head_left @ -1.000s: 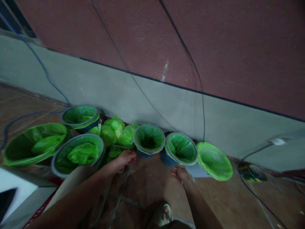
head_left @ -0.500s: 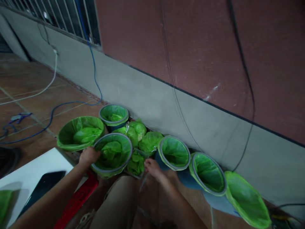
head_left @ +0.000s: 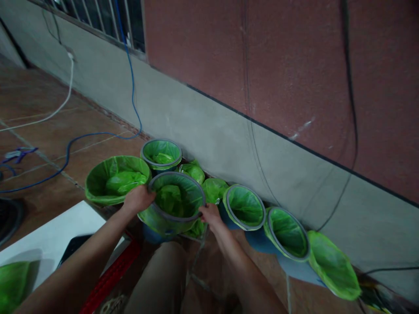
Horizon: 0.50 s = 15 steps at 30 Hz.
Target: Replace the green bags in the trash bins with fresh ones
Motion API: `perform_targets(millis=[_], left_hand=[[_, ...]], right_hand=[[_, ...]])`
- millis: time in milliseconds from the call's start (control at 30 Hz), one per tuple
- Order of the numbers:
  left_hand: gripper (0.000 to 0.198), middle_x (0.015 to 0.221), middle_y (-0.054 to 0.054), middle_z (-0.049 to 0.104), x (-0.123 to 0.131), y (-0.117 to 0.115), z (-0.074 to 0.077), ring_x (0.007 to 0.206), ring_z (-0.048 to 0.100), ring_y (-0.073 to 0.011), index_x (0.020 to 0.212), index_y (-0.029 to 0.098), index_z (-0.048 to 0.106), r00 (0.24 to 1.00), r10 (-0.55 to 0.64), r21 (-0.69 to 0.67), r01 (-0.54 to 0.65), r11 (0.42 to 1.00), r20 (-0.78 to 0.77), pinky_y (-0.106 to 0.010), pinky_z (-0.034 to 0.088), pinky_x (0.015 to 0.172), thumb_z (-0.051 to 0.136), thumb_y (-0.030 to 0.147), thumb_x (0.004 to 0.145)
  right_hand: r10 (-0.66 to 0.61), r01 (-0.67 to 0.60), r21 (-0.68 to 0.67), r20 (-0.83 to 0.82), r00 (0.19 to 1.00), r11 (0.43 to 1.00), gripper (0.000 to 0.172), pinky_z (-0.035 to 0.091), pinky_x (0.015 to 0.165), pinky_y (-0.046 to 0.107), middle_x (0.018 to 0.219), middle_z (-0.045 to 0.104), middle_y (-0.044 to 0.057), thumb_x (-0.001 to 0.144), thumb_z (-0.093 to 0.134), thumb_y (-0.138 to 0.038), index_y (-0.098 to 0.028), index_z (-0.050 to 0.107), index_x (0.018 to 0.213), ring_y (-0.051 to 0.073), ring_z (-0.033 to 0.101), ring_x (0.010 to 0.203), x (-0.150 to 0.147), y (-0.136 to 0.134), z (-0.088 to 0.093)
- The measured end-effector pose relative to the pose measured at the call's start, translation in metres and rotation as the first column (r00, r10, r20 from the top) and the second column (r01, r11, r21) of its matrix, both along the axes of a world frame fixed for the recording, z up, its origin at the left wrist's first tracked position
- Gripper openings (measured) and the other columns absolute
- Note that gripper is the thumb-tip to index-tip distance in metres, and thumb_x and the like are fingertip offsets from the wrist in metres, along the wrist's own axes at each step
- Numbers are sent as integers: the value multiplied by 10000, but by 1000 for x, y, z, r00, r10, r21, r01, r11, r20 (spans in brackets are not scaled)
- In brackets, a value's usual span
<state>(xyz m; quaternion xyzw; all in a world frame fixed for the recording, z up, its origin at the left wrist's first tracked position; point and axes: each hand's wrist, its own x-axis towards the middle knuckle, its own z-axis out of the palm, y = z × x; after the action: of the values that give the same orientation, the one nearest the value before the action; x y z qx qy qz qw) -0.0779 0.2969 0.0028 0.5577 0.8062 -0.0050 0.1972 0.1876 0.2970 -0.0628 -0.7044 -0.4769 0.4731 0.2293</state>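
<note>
- A white worktop (head_left: 68, 218) carries a dark phone (head_left: 74, 247) and, at its near-left edge, a bright green item (head_left: 15, 283) only partly in view.
- The brown tiled floor (head_left: 32, 100) bears a blue cable (head_left: 68, 150), a white cable (head_left: 61, 104) and a small purple-and-grey item (head_left: 20, 155).
- Along the wall, the floor carries green-lined bins (head_left: 260, 243) and green plastic bags (head_left: 214, 188).

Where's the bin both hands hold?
In the head view, the held bin is left of centre, between the left hand and right hand, just right of another green-lined bin.
</note>
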Motion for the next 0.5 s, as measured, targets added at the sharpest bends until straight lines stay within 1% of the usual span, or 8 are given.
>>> perform_targets(millis=[67, 133, 167, 233, 300, 367, 433, 500], left_hand=[[462, 983, -196, 744, 15, -4, 30, 954, 701, -312, 987, 99, 710, 997, -57, 99, 52, 994, 48, -307, 477, 707, 460, 466, 857], [458, 890, -142, 741, 32, -12, 52, 852, 698, -273, 939, 129, 702, 974, -120, 201, 81, 976, 192, -295, 460, 674, 482, 520, 851], [457, 841, -116, 731, 42, -17, 59, 794, 687, -251, 926, 136, 695, 943, -164, 255, 89, 963, 288, -290, 452, 652, 494, 538, 846], [448, 771, -75, 703, 62, -27, 65, 700, 651, -211, 914, 136, 679, 831, -262, 331, 101, 938, 491, -281, 436, 608, 525, 550, 833], [415, 727, -47, 674, 83, -36, 59, 644, 614, -180, 888, 136, 662, 673, -336, 350, 122, 929, 658, -269, 422, 570, 570, 533, 812], [360, 671, -20, 636, 103, -44, 44, 598, 582, -153, 820, 145, 635, 527, -354, 306, 179, 935, 772, -254, 409, 540, 614, 503, 787], [335, 600, 4, 590, 121, -50, 21, 545, 555, -137, 756, 155, 605, 413, -294, 173, 306, 936, 862, -250, 415, 523, 645, 488, 764], [341, 589, 10, 588, 137, -55, -6, 534, 573, -138, 749, 159, 599, 344, -140, -14, 408, 913, 929, -259, 455, 536, 686, 488, 725]], right_hand=[[-117, 117, -15, -148, 982, 993, 55, 468, 473, 208, 532, 535, -41, 715, 584, -221, -171, 560, 713, 95, 514, 448, 25, -12, 34], [-195, 202, 12, -207, 959, 979, 127, 459, 446, 195, 516, 500, -69, 682, 620, -260, -176, 546, 743, 78, 479, 421, 52, -32, 63], [-220, 230, 26, -217, 951, 973, 169, 458, 435, 199, 513, 492, -77, 667, 634, -287, -178, 541, 757, 73, 457, 406, 66, -45, 75], [-236, 257, 64, -234, 943, 964, 287, 440, 420, 201, 521, 488, -87, 658, 668, -365, -171, 567, 844, 67, 424, 397, 92, -77, 91], [-308, 324, 98, -153, 939, 941, 420, 411, 410, 200, 504, 471, -97, 660, 701, -457, -171, 577, 942, 76, 416, 398, 116, -113, 99], [-347, 347, 119, -24, 938, 930, 520, 400, 418, 206, 546, 530, -71, 680, 709, -532, -168, 583, 1030, 102, 477, 444, 138, -147, 100], [-388, 379, 119, 53, 920, 918, 601, 403, 427, 226, 629, 617, -31, 681, 690, -583, -170, 571, 1101, 126, 525, 477, 160, -177, 93], [-397, 384, 121, 109, 911, 915, 636, 410, 433, 260, 651, 654, -2, 673, 656, -613, -157, 562, 1107, 146, 535, 458, 181, -198, 78]])
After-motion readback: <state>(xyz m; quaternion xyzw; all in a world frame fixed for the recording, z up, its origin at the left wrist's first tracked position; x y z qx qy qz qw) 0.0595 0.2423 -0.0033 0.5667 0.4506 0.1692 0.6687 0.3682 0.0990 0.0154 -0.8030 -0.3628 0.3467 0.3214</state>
